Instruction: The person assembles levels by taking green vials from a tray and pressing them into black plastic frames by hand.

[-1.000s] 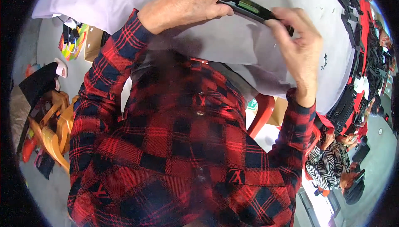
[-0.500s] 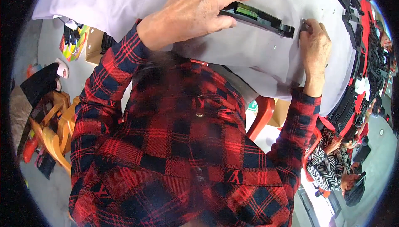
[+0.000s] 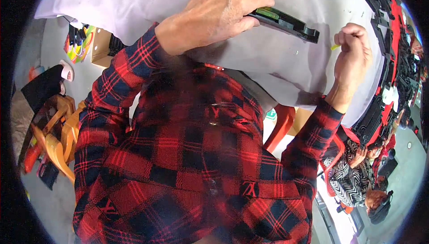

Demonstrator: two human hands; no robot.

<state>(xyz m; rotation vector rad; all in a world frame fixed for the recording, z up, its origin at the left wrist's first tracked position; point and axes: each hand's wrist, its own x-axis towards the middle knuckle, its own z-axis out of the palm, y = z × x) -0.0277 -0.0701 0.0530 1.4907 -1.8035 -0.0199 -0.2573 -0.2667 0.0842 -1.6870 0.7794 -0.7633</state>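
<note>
My left hand is closed on the left end of a long, narrow black plastic housing, thumb on the near side and fingers over the far side. Inside the housing, beside my fingertips, lies a translucent green insert. It resembles the body of a spirit level. To the right, apart from the housing, my right hand is raised with its fingers curled in. A small yellow-green piece sticks out from its fingertips; the rest of it is hidden. Under both hands spreads a pale lilac cloth.
Many black plastic parts lie heaped along a red strip on the right. Beyond them sits a person in a zigzag-patterned top. A red chair is below the cloth. Wooden chairs and a cardboard box stand on the left.
My right hand has lifted off the cloth and turned, moving slightly right; the yellow-green piece now shows at its fingertips. My left hand and the housing have shifted slightly right.
</note>
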